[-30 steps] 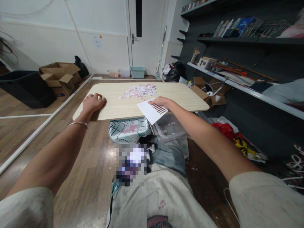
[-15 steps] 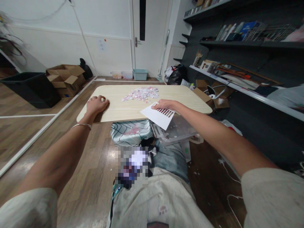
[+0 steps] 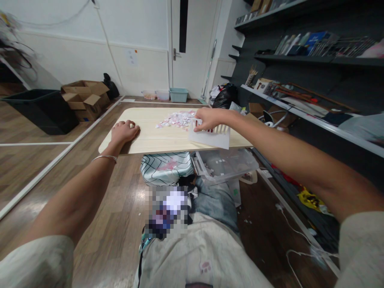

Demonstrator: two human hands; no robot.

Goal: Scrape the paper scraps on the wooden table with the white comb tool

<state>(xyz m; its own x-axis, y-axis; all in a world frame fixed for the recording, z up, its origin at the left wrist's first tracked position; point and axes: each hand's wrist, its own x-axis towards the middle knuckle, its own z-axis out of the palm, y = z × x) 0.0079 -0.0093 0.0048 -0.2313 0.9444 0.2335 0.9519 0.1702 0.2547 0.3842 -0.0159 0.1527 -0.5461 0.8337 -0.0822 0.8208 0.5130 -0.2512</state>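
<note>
My left hand point(image 3: 125, 131) rests palm down on the left part of the pale wooden table point(image 3: 150, 140), fingers loosely bent and apart, with nothing visible in them. Over the table's right half, my right hand point(image 3: 211, 118) is closed on a flat white card with a row of slots point(image 3: 210, 139), gripping it by its slotted edge. The card is tilted, its plain side towards me, and its far part is hidden by the hand. Just left of it lies a spread pile of small white and pink pieces point(image 3: 177, 119), partly covered by my right hand.
Below the table's front edge are a cloth-lined basket point(image 3: 166, 172) and a clear plastic bin point(image 3: 228, 170) with small white bits. A black bin point(image 3: 39, 112) and cardboard boxes point(image 3: 85, 100) stand left; dark shelves point(image 3: 300, 58) line the right. Cables point(image 3: 295, 228) lie on the floor.
My right hand has moved right with the white slotted card, which has turned more level and now overlaps the table. My left hand stays in its place on the table.
</note>
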